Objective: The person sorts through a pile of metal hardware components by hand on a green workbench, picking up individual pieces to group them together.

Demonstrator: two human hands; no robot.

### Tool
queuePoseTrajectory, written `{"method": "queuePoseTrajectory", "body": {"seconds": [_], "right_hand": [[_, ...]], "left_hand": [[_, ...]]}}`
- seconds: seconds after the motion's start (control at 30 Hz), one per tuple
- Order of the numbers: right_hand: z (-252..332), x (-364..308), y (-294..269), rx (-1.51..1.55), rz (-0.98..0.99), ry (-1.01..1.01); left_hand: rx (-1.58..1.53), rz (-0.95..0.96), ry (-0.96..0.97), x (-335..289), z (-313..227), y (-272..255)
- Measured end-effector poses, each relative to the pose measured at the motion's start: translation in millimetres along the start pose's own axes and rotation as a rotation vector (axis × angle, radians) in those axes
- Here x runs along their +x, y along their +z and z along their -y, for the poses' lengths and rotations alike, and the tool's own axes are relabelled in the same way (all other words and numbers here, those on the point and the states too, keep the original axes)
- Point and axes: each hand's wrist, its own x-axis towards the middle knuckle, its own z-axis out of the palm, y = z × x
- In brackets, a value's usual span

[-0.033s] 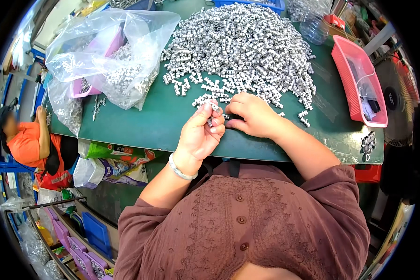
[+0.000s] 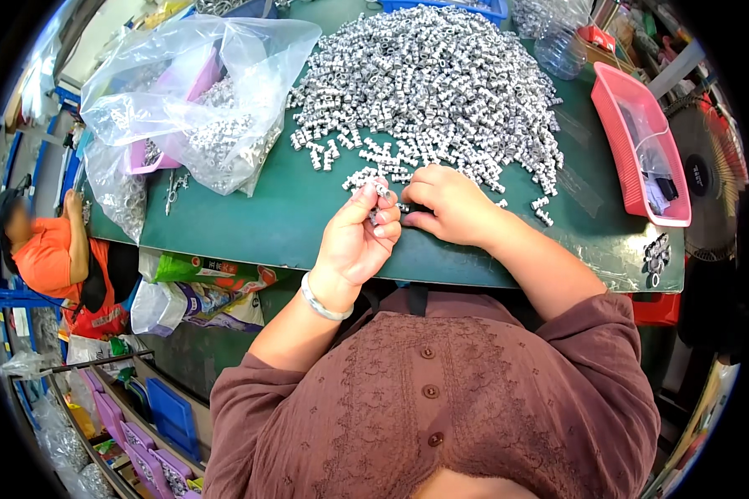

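Note:
My left hand [image 2: 359, 237] is closed, its thumb and fingers pinching a small silvery metal fitting [image 2: 382, 190]. More grey metal shows lower between the same fingers. Close beside it, my right hand [image 2: 451, 204] rests at the table with curled fingers; what lies in them is hidden in shadow. Just beyond both hands spreads a large heap of small ribbed metal fittings [image 2: 433, 79], with loose ones scattered along its near side.
A clear plastic bag [image 2: 258, 50] with metal parts and a purple scoop [image 2: 162, 158] lies left on the green table [image 2: 250, 224]. At right are a pink basket [image 2: 628, 150], dark ring-shaped parts [image 2: 656, 258] and a fan [image 2: 701, 170]. A person in orange [image 2: 54, 258] is at far left.

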Motion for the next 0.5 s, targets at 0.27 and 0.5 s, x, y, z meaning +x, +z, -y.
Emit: {"method": "queuePoseTrajectory", "body": {"seconds": [0.27, 0.5], "right_hand": [[-0.1, 1.8, 3.7, -0.103, -0.015, 0.019], [-2.7, 1.2, 0.6, -0.006, -0.048, 0.038]], "left_hand": [[-0.209, 0.026, -0.081, -2.1, -2.1, -1.7], [-0.274, 0.043, -0.107, -3.9, -3.6, -3.6]]}}
